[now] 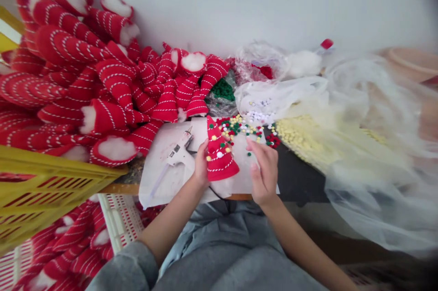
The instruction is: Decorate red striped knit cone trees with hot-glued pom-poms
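My left hand (201, 163) is closed on the left side of a red stuffed cone (222, 170) with white stitched rope lines and small coloured pom-poms on it. The cone stands point-up above a white paper sheet (153, 163). To its right, my right hand (265, 170) hovers with thumb and forefinger apart, and nothing shows between them. A small green pom-pom (249, 154) lies near those fingertips. Behind the cone spreads a scatter of red, green, white and yellow pom-poms (236, 127). A white glue gun (181, 152) rests on the paper left of my left hand.
Undecorated red cones (116, 76) with white stuffing pile up at the left. A yellow crate (51, 190) juts in, and a white crate (119, 218) below holds more cones. Bags of yellow pom-poms (301, 136) and green pom-poms (222, 90) sit toward the back and right.
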{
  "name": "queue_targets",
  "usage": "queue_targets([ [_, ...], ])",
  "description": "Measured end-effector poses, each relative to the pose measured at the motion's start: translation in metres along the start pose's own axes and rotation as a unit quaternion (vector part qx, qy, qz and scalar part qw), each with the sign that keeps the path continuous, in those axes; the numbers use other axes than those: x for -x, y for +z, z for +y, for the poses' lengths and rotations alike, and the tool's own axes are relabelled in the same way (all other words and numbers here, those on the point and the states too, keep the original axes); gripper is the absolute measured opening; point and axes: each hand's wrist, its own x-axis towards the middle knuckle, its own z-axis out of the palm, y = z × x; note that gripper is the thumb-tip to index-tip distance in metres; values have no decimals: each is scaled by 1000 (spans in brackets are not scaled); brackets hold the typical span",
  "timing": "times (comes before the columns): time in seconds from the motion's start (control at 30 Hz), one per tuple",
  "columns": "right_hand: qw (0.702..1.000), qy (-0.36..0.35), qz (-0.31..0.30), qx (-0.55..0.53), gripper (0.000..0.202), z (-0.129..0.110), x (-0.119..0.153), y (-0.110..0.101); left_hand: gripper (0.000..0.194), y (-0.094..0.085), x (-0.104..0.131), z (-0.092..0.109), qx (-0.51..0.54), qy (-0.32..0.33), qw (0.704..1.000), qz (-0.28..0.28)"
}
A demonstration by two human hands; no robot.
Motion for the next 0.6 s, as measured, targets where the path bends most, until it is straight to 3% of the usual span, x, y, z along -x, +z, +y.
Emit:
queue_targets([
  [0.07, 999, 27, 20, -29, 50, 10, 3, -2, 39, 5, 7, 6, 0, -7, 1000, -24],
  [0.17, 997, 50, 27, -55, 42, 29, 12, -4, 46, 10, 31, 22, -6, 35, 999, -34],
  [0.27, 996, 66, 14, -64, 36, 46, 22, -5, 55, -6, 74, 45, -18, 104, 994, -10],
  [0.33, 994, 90, 9, -69, 37, 54, 27, -4, 58, -35, 113, 58, -42, 128, 991, 2],
  [0.4, 991, 113, 9, -75, 39, 60, 31, -2, 59, -76, 155, 64, -83, 108, 991, -14],
  [0.43, 989, 121, 12, -82, 40, 63, 32, 0, 58, -99, 176, 64, -97, 100, 990, 8],
  [0.53, 986, 130, 19, -105, 39, 66, 33, 4, 45, -167, 225, 49, -98, 60, 980, 162],
  [0.6, 985, 134, 15, -112, 39, 67, 33, 6, 34, -204, 242, 33, -71, 31, 957, 280],
])
